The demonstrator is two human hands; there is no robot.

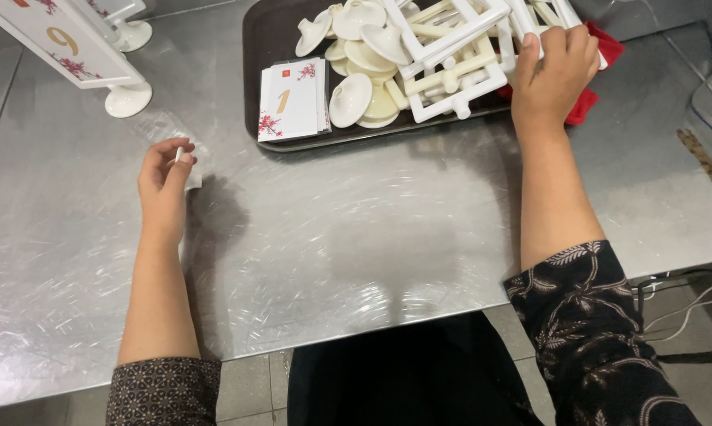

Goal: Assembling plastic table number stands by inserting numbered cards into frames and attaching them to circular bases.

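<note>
R hand (555, 75) is on the pile of white frames (458, 47) in the dark tray (255, 47), fingers curled over the top one, gripping it. L hand (164, 181) rests on the counter (356, 237), fingers pinched on a small white piece (191, 178), can't tell what exactly. Round white bases (350, 99) and a stack of flowered cards (291, 99) sit in the tray, fwd of L hand, left of R. Red cloth (585, 106) under R hand. Tip: frames look tangled, so I'd lift one straight up, slow, w/o dragging neighbours out. One finished card stand (64, 39) is beyond L hand.

scratched steel table (356, 237), grey tiled floor (253, 386)
</note>
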